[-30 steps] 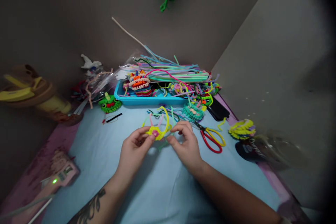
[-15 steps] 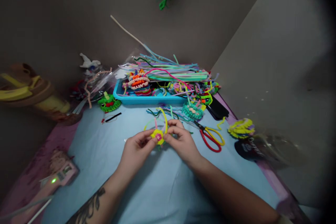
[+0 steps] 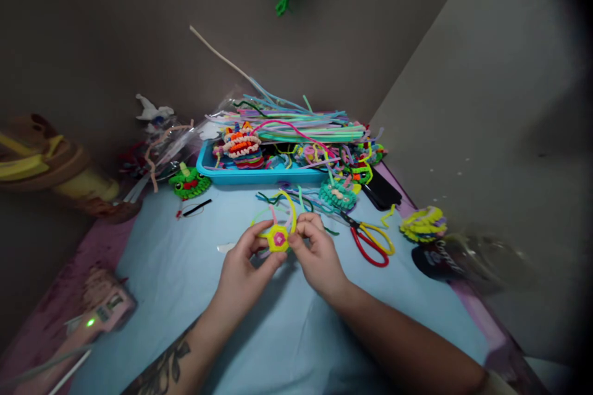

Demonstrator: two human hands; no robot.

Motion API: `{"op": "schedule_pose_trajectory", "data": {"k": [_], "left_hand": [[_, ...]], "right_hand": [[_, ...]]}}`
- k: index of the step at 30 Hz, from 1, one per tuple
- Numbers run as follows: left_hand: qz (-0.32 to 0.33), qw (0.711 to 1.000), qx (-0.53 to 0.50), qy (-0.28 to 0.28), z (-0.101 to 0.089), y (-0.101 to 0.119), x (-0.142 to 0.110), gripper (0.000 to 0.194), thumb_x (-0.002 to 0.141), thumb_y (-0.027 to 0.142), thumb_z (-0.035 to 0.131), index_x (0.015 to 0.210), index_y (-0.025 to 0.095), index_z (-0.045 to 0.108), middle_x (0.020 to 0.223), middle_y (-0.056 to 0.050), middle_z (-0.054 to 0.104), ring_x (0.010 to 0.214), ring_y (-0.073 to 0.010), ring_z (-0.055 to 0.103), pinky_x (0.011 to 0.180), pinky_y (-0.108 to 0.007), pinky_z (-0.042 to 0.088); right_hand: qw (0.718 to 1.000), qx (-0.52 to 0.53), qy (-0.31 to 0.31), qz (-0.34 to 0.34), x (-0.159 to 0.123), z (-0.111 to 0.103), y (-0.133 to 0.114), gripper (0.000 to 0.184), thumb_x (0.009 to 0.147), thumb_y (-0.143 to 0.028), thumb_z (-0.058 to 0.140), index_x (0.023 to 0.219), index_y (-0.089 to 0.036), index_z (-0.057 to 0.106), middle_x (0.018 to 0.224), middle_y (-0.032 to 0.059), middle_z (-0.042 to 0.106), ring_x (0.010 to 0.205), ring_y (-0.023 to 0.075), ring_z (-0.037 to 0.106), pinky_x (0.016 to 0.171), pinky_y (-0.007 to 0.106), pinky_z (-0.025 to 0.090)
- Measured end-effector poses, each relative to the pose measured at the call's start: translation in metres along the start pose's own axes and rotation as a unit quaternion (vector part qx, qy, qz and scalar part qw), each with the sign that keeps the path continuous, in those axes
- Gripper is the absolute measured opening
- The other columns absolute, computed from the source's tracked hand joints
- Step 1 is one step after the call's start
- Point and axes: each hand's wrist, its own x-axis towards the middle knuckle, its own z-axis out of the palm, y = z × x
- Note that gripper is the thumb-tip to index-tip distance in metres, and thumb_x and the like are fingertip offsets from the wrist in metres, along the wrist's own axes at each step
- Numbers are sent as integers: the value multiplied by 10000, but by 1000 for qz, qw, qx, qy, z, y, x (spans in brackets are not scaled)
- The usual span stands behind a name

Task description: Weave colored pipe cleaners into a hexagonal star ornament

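A small yellow pipe cleaner piece (image 3: 278, 239) with a pink centre is held between my two hands above the blue cloth. My left hand (image 3: 248, 259) pinches its left and lower edge between thumb and fingers. At its right side, my right hand (image 3: 319, 253) is closed with thumb and forefinger on a yellow pipe cleaner strand (image 3: 293, 213) that arcs up from the piece. Pink, pale and green strands also stick out of it. Behind the hands lie loose blue and green pipe cleaners (image 3: 312, 200). Red-and-yellow-handled scissors (image 3: 370, 244) rest to the right.
A blue tray (image 3: 264, 178) at the back holds pipe cleaners and fuzzy figures. A green figure (image 3: 189, 182) sits left, a teal one (image 3: 338, 193) right. Further right are a black phone (image 3: 382, 190), a yellow bundle (image 3: 422, 224) and a clear cup (image 3: 486, 259). A pink power strip (image 3: 111, 308) lies left.
The yellow piece now faces up more fully, with its pink centre plainer. My left thumb has slid to its lower edge. My right hand stays at the yellow strand.
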Motion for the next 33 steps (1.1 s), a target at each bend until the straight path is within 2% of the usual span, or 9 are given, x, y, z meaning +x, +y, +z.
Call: {"op": "schedule_pose_trajectory", "data": {"k": [7,11,14,17,20,22,27,30,33], "left_hand": [[8,999,-5,51,1,-3,0,467,735,313,709,1153,159,569,832,-48,727,784,-176,667,769,-295,500],[-30,996,-67,41,-3,0,3,483,709,311,735,1133,133,587,826,-58,748,758,-164,672,730,-262,501],[-62,987,-144,38,-10,3,7,529,685,306,763,1144,118,578,759,-35,748,684,-134,663,670,-221,496],[-74,976,-196,52,-15,5,10,520,658,304,793,1104,123,596,810,-37,759,677,-119,668,659,-202,500],[-85,971,-218,53,-17,6,12,509,648,300,804,1084,122,609,839,-44,762,706,-118,677,663,-191,506],[-89,970,-220,49,-17,7,12,515,646,298,807,1087,118,612,855,-53,764,736,-124,683,677,-190,511],[-92,973,-214,-10,-15,10,11,571,630,315,809,1119,103,604,916,-91,764,790,-166,699,727,-248,542],[-107,970,-209,-69,-15,12,8,581,626,317,807,1128,103,607,925,-97,763,811,-188,704,757,-286,550],[-116,967,-198,-113,-17,13,6,560,654,311,785,1148,116,606,910,-92,764,801,-198,706,754,-316,556]], "right_hand": [[999,40,1,5,-3,5,-2,161,805,-286,599,669,-204,571,874,15,474,858,162,509,775,290,416],[998,52,-22,-7,0,-1,-1,143,807,-308,610,703,-211,603,884,21,497,861,168,519,774,298,425],[999,48,19,-13,4,-9,5,120,823,-338,593,854,-229,630,937,33,511,910,188,515,765,305,419],[994,71,72,33,8,-12,15,159,843,-361,566,946,-241,582,930,26,533,869,184,522,725,299,424],[993,75,60,71,10,-12,21,166,837,-341,563,963,-233,568,929,27,553,808,173,533,681,292,435],[996,45,54,52,10,-13,21,158,821,-293,576,964,-226,580,950,34,558,830,175,542,693,296,444],[990,-95,80,-70,15,-26,11,250,814,-184,569,1050,-244,629,959,34,578,867,177,549,760,314,450],[984,-137,66,-88,21,-35,12,302,819,-152,541,1085,-250,645,919,32,603,810,172,564,751,322,461],[985,-141,39,-92,26,-38,16,265,820,-130,511,982,-244,687,856,31,620,758,166,574,692,311,472]]}}
